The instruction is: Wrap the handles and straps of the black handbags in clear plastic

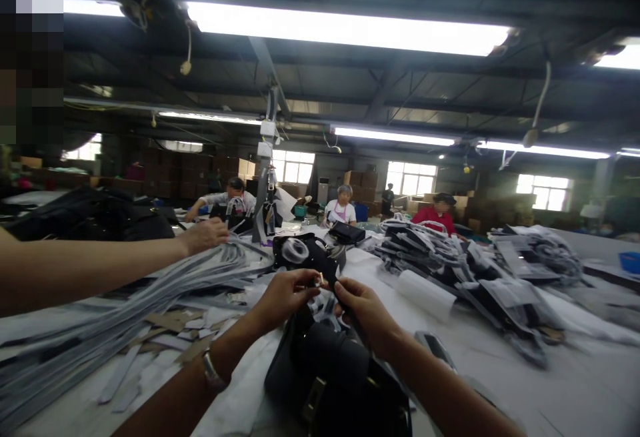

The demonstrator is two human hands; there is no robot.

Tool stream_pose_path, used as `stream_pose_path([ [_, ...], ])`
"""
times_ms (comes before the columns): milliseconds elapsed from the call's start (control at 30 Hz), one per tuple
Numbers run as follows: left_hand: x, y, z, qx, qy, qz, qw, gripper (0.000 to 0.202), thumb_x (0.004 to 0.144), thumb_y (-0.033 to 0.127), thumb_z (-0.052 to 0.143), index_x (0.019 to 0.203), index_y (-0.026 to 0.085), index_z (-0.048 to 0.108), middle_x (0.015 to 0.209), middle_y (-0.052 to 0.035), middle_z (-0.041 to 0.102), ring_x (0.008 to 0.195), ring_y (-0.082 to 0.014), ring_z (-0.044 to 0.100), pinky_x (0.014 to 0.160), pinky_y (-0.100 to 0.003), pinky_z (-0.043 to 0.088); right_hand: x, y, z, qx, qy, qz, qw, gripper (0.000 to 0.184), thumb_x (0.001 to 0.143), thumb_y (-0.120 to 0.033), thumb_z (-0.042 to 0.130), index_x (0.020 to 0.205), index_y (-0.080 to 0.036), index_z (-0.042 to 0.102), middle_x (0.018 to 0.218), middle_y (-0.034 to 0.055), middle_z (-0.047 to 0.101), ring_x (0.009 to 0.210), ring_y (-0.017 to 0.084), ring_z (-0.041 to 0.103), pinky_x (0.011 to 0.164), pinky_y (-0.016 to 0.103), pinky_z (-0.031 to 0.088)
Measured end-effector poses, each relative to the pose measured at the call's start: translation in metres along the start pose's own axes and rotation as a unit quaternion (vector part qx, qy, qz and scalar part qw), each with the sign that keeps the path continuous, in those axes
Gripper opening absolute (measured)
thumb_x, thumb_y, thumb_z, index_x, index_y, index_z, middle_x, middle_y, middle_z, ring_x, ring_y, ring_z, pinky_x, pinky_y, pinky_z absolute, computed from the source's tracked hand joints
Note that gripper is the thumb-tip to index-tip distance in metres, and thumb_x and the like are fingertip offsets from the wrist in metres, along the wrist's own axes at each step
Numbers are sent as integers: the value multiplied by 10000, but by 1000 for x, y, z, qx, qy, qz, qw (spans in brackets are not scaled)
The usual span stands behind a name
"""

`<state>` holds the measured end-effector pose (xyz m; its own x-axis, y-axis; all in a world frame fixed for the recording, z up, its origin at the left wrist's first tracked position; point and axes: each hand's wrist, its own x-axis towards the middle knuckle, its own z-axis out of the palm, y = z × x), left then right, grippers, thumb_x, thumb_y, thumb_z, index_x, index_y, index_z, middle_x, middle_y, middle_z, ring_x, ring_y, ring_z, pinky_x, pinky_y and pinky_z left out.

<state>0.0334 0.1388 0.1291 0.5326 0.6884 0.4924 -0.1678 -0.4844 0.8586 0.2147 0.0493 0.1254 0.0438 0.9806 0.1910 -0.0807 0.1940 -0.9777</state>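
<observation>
A black handbag [330,370] with a gold buckle lies on the white table right in front of me. My left hand [287,293] is closed in a pinch on a small metal fitting [319,281] just above the bag. My right hand [363,303] is closed too, gripping the bag's black strap [334,270] beside that fitting. The two hands nearly touch. A bracelet sits on my left wrist.
Another person's arm [100,263] reaches in from the left, its hand on a long bundle of grey straps [150,297]. Heaps of bags and wrapped parts [450,257] fill the right side. Three workers sit at the far end of the table.
</observation>
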Motion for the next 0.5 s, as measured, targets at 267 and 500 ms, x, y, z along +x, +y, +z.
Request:
stream_pose_path([
  [267, -2, -30, -21, -130, 56, -54, 989, 483, 719, 465, 783, 1113, 196, 709, 1110, -96, 729, 1024, -240, 658, 883, -347, 504, -10, 23, -22, -2, -25, 68, 997, 365, 743, -499, 734, 792, -162, 601, 680, -22, 608, 399, 21, 360, 385, 172, 221],
  [500, -11, -22, -10, -165, -20, -49, 985, 433, 750, 425, 779, 1105, 181, 730, 1003, -80, 740, 910, -198, 661, 821, -276, 492, -5, 14, -6, -26, -62, 80, 994, 379, 738, -503, 725, 740, -149, 589, 604, -42, 559, 388, 20, 336, 377, 169, 218],
])
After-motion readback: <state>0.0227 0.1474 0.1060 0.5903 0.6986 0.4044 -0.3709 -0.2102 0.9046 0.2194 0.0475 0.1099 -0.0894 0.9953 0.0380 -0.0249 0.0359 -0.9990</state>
